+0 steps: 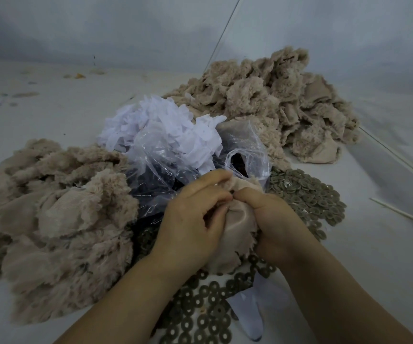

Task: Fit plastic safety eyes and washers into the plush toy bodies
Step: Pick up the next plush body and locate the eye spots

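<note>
While held: two hands (227, 214), one plush body (237, 219)

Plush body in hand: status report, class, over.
Left hand and right hand both grip the plush body, pinching at one spot. Washers scattered beside and underneath. Eye not visible.

A beige plush body (237, 219), inside out, lies bunched at centre, grey washers (307, 194) spread toward three o'clock.

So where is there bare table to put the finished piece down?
Bare table lies right of the washers, and far left behind the left plush pile. Crowded centre: both hands, left hand and right hand, plastic bag, white scraps.
</note>
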A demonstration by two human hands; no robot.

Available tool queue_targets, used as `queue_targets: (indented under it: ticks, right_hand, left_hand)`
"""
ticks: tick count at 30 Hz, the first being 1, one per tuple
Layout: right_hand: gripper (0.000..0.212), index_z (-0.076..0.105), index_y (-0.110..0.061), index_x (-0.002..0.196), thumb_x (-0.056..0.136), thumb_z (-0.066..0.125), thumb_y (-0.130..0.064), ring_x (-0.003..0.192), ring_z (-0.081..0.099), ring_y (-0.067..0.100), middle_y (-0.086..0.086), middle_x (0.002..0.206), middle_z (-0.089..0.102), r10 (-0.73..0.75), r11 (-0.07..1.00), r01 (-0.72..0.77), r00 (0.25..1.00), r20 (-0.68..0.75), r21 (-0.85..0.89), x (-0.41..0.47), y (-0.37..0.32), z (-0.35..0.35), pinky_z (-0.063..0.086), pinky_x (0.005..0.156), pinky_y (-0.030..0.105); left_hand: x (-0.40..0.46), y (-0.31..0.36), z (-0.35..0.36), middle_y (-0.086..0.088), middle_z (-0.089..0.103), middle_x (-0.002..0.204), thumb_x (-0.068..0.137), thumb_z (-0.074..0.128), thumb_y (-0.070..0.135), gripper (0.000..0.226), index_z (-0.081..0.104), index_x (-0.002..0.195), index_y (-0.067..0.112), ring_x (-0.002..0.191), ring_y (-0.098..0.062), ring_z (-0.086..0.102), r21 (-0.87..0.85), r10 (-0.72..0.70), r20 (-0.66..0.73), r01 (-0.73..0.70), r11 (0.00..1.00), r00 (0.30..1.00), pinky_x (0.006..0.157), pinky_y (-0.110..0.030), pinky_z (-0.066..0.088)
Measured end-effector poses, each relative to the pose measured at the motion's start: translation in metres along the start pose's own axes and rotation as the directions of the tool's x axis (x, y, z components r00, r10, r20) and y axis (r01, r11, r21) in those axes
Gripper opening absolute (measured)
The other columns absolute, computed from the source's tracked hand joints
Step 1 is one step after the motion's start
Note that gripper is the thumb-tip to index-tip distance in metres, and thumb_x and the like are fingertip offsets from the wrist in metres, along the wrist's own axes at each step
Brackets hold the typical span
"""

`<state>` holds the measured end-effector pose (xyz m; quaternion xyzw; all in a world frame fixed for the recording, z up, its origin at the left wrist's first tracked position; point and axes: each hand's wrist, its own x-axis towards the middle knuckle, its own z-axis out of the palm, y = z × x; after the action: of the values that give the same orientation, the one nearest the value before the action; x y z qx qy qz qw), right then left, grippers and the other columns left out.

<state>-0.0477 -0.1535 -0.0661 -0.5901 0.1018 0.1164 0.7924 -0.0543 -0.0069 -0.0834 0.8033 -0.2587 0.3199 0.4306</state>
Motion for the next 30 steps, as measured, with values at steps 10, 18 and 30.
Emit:
queue_targets:
  ticks: [10, 18, 30]
  right_hand:
    - [0.014, 0.076, 0.003, 0.087, 0.084, 0.068, -0.008, 0.075, 0.071, 0.031, 0.026, 0.086, 0.072, -0.020, 0.999, 0.020, 1.000, -0.010, 0.035, 0.000, 0.001, 0.001, 0.058, 0.062, 0.034]
    - [0.025, 0.071, 0.005, 0.107, 0.088, 0.063, -0.009, 0.091, 0.064, 0.038, 0.033, 0.100, 0.065, 0.030, 0.996, -0.030, 1.000, -0.003, 0.080, 0.000, -0.001, 0.002, 0.052, 0.079, 0.046]
    - [0.037, 0.065, -0.004, 0.062, 0.088, 0.072, -0.029, 0.051, 0.052, 0.017, 0.003, 0.055, 0.058, -0.281, 0.820, 0.163, 0.950, -0.137, -0.548, -0.003, -0.008, -0.007, 0.041, 0.050, 0.029]
  left_hand:
    - [0.001, -0.004, -0.003, 0.002, 0.068, 0.110, 0.078, 0.067, -0.010, 0.027, 0.073, 0.098, 0.006, 0.109, -0.002, 0.061, -0.010, 0.018, 0.052, -0.018, 1.000, 0.998, 0.096, -0.014, 0.044]
    - [0.000, 0.000, -0.009, -0.004, 0.068, 0.118, 0.080, 0.056, 0.009, 0.032, 0.075, 0.106, 0.006, 0.116, -0.003, 0.060, -0.113, -0.047, 0.108, 0.060, 0.992, 0.993, 0.098, -0.015, 0.045]
    - [-0.001, -0.015, -0.003, 0.012, 0.066, 0.102, 0.078, 0.073, -0.011, 0.024, 0.076, 0.093, 0.007, 0.100, 0.007, 0.061, 0.027, 0.043, -0.012, -0.043, 0.999, 0.999, 0.092, -0.007, 0.043]
